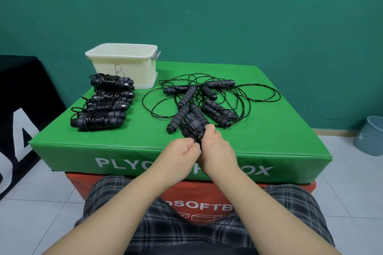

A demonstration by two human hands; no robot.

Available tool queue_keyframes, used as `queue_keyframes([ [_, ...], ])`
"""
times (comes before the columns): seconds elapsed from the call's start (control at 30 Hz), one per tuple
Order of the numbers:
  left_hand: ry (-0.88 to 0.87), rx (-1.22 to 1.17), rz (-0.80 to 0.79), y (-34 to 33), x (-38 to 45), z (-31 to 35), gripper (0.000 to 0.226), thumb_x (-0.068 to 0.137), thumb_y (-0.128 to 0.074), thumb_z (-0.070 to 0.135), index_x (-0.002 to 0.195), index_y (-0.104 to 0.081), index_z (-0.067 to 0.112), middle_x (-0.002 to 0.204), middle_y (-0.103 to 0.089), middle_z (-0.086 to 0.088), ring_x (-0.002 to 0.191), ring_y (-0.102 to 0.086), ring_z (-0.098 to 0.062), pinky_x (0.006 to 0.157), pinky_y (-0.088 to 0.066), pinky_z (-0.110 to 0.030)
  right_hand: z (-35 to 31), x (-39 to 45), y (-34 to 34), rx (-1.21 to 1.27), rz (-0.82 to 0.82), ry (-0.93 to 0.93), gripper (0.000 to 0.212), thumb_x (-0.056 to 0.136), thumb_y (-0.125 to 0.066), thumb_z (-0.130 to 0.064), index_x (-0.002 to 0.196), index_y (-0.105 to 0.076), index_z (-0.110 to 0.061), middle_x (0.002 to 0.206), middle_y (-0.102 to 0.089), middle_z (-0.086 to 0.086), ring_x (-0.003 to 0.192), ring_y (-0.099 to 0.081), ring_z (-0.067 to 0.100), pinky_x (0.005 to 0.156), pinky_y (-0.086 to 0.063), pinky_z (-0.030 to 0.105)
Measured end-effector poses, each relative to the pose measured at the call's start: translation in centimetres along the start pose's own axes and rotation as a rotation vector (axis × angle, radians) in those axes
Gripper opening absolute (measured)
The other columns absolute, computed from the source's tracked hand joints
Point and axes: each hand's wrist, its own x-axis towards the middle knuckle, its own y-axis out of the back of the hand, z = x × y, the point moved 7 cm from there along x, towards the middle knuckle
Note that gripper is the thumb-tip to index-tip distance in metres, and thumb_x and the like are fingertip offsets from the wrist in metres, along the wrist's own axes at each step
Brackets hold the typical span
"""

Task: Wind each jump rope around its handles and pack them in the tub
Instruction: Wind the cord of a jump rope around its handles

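Both hands hold one jump rope bundle [191, 125] above the green box's front edge. My right hand [215, 147] grips the paired black handles at their near end. My left hand [180, 153] pinches the cord close beside it. The cord is partly wound round the handles. Behind them lies a tangle of loose ropes [209, 97] with several black foam handles. Several wound bundles [105, 103] lie in a row on the left. The cream tub [124, 64] stands at the back left; its inside is hidden from view.
Everything rests on a green plyo box [145, 151] stacked on a red one [207, 196]. A black padded block [18, 109] stands to the left, a grey bucket [371, 136] on the tiled floor to the right. My checked shorts [165, 223] fill the foreground.
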Motion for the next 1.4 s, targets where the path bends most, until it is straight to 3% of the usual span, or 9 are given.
queue_keyframes([
  [0.1, 0.014, -0.035, 0.002, 0.7, 0.1, -0.8, 0.036, 0.096, -0.044, 0.016, 0.061, -0.038, 0.014, 0.053, -0.036, 0.003, 0.046, -0.03, -0.009, 0.053, -0.028, -0.029, -0.1, 0.4, -0.3, 0.036, -0.003, 0.006, 0.045, 0.09, -0.06, -0.023, 0.121, -0.03, -0.01, 0.115, -0.051, 0.011, 0.103, -0.059, 0.035, 0.066, -0.033, 0.034],
  [0.43, 0.006, -0.277, 0.088, 3.1, 0.6, -1.9, 0.042, 0.097, -0.041, 0.014, 0.056, -0.033, 0.014, 0.042, -0.032, 0.01, 0.04, -0.025, -0.004, 0.045, -0.023, -0.02, -2.2, 2.2, 0.2, 0.096, -0.015, 0.064, 0.062, 0.084, -0.069, -0.038, 0.124, -0.031, -0.011, 0.12, -0.053, 0.013, 0.107, -0.058, 0.036, 0.073, -0.041, 0.037],
  [0.7, 0.03, -0.308, 0.244, 5.8, 1.9, -5.5, 0.034, 0.084, -0.045, 0.045, 0.057, -0.043, 0.025, 0.056, -0.04, 0.007, 0.052, -0.034, -0.009, 0.05, -0.029, -0.022, -2.0, 3.0, 1.0, 0.327, 0.091, 0.123, 0.069, 0.074, -0.076, -0.045, 0.127, -0.04, -0.018, 0.126, -0.051, -0.003, 0.113, -0.053, 0.019, 0.088, -0.043, 0.031],
  [0.8, 0.103, -0.374, 0.283, 6.0, 2.5, -7.1, 0.032, 0.084, -0.053, 0.06, 0.08, -0.052, 0.028, 0.079, -0.053, -0.001, 0.061, -0.048, -0.009, 0.053, -0.04, -0.024, -2.2, 3.9, 1.0, 0.362, 0.092, 0.125, 0.072, 0.073, -0.077, -0.047, 0.132, -0.044, -0.023, 0.126, -0.057, -0.008, 0.115, -0.053, 0.013, 0.087, -0.04, 0.026],
  [0.9, 0.255, -0.72, 0.213, 5.2, 3.2, -8.9, 0.07, 0.074, -0.056, 0.059, 0.125, -0.047, 0.012, 0.12, -0.054, -0.006, 0.088, -0.064, -0.016, 0.063, -0.052, -0.033, -2.7, 5.1, 0.2, 0.368, 0.047, 0.109, 0.07, 0.072, -0.077, -0.05, 0.125, -0.039, -0.024, 0.115, -0.059, -0.008, 0.108, -0.057, 0.016, 0.084, -0.045, 0.03],
  [0.97, 0.287, -0.948, 0.103, 5.1, 3.8, -9.4, 0.072, 0.076, -0.062, 0.054, 0.13, -0.048, 0.008, 0.124, -0.059, -0.007, 0.097, -0.063, -0.022, 0.073, -0.053, -0.039, -3.2, 6.2, -0.7, 0.35, 0.004, 0.109, 0.068, 0.071, -0.076, -0.052, 0.118, -0.036, -0.022, 0.104, -0.057, -0.009, 0.1, -0.06, 0.019, 0.08, -0.047, 0.033],
  [1.03, 0.287, -0.945, 0.072, 5.8, 4.3, -9.2, 0.05, 0.086, -0.059, 0.039, 0.123, -0.053, 0.006, 0.111, -0.066, -0.006, 0.088, -0.064, -0.018, 0.078, -0.051, -0.04, -4.0, 7.2, -1.4, 0.354, -0.031, 0.133, 0.066, 0.073, -0.075, -0.051, 0.118, -0.038, -0.02, 0.101, -0.055, -0.011, 0.096, -0.059, 0.017, 0.078, -0.046, 0.031],
  [1.17, 0.381, -0.831, 0.308, 8.9, 5.8, -11.8, 0.013, 0.097, -0.047, 0.01, 0.104, -0.058, 0.008, 0.095, -0.067, -0.006, 0.066, -0.065, -0.012, 0.062, -0.053, -0.034, -5.1, 8.4, -2.3, 0.511, -0.067, 0.204, 0.041, 0.085, -0.067, -0.042, 0.119, -0.053, -0.024, 0.107, -0.057, -0.013, 0.095, -0.057, 0.009, 0.082, -0.042, 0.024],
  [1.4, 0.627, -0.692, 0.658, 18.4, 9.7, -18.3, 0.025, 0.095, -0.052, 0.017, 0.117, -0.048, 0.006, 0.104, -0.064, -0.014, 0.088, -0.067, -0.029, 0.066, -0.06, -0.039, -3.5, 12.3, -4.3, 0.515, -0.097, 0.168, 0.031, 0.093, -0.059, -0.028, 0.123, -0.053, -0.023, 0.12, -0.058, -0.007, 0.106, -0.055, 0.003, 0.095, -0.043, 0.023],
])
